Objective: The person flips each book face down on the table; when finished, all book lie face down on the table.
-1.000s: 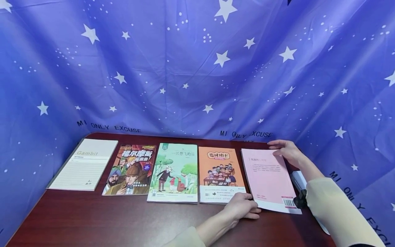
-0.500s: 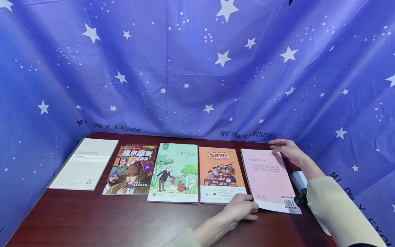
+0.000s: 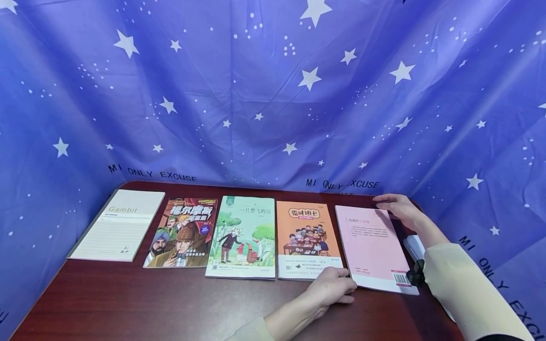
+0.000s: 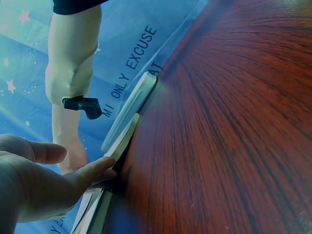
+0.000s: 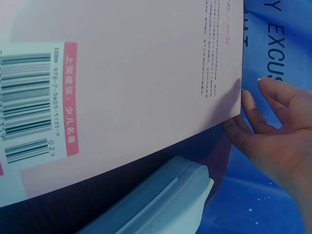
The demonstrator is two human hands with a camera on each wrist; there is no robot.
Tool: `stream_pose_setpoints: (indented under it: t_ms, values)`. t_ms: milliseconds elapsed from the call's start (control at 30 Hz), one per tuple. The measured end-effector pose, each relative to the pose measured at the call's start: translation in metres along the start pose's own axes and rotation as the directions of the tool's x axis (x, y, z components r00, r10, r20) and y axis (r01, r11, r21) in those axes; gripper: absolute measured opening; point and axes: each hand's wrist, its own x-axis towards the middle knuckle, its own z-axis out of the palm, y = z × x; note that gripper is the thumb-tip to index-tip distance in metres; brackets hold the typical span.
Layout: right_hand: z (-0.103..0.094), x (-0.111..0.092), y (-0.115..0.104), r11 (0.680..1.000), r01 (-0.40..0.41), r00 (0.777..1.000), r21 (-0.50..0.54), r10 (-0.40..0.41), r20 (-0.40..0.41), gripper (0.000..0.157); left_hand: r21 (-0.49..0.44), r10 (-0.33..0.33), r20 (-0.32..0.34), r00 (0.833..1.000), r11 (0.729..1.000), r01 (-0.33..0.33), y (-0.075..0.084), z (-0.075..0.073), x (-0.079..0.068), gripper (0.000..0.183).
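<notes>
A pink paperback book [image 3: 375,246] lies back cover up at the right end of a row, its barcode at the near right corner. My left hand [image 3: 330,289] reaches to its near left corner, fingers extended and touching the edge. In the left wrist view, the index fingertip [image 4: 105,165] rests against the book's edge and the thumb stands apart. My right hand [image 3: 403,215] is at the far right corner. The right wrist view shows its fingers [image 5: 239,131] touching that corner, loosely bent. An orange book [image 3: 304,232] lies just left, its near edge partly behind my left hand.
Further left lie a green book [image 3: 243,237], a dark comic-style book [image 3: 181,232] and a cream notebook [image 3: 119,225]. A long white rounded object [image 5: 161,200] sits right of the pink book. Blue star-printed cloth [image 3: 230,94] surrounds the dark red table [image 3: 170,303].
</notes>
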Motion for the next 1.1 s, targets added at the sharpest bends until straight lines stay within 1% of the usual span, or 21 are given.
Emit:
stream_pose_setpoints:
  t_ms: [267,467,533,667,867,1000,1100]
  values:
    - [-0.001,-0.002,0.0,1.0,0.019,1.0,-0.019,-0.018,0.006,0.051,0.003,0.02,0.01,1.0,1.0,-0.02,0.0,-0.002,-0.003,0.053]
    - [-0.002,-0.001,-0.002,0.999,0.029,1.0,-0.031,-0.029,-0.001,0.051,0.003,0.041,0.036,0.999,0.999,-0.041,0.005,-0.013,-0.006,0.052]
    - [-0.003,-0.001,-0.005,0.999,0.032,0.999,-0.027,-0.033,-0.012,0.05,0.024,0.044,0.043,0.998,0.999,-0.045,0.008,-0.018,-0.006,0.05]
    - [0.002,-0.002,-0.013,0.996,0.074,0.996,-0.044,-0.076,-0.045,0.049,0.065,0.071,0.035,0.997,0.995,-0.073,0.011,-0.031,-0.009,0.048]
    - [0.021,-0.008,-0.028,0.982,0.164,0.983,-0.096,-0.17,-0.064,0.045,0.118,0.128,0.021,0.992,0.984,-0.13,0.018,-0.056,-0.016,0.051]
    - [0.035,-0.01,-0.04,0.965,0.242,0.966,-0.104,-0.249,-0.061,0.042,0.195,0.186,-0.026,0.982,0.965,-0.178,0.024,-0.075,-0.02,0.053]
    - [0.046,-0.01,-0.049,0.947,0.296,0.951,-0.124,-0.304,-0.056,0.04,0.254,0.222,-0.066,0.973,0.947,-0.199,0.027,-0.087,-0.024,0.052]
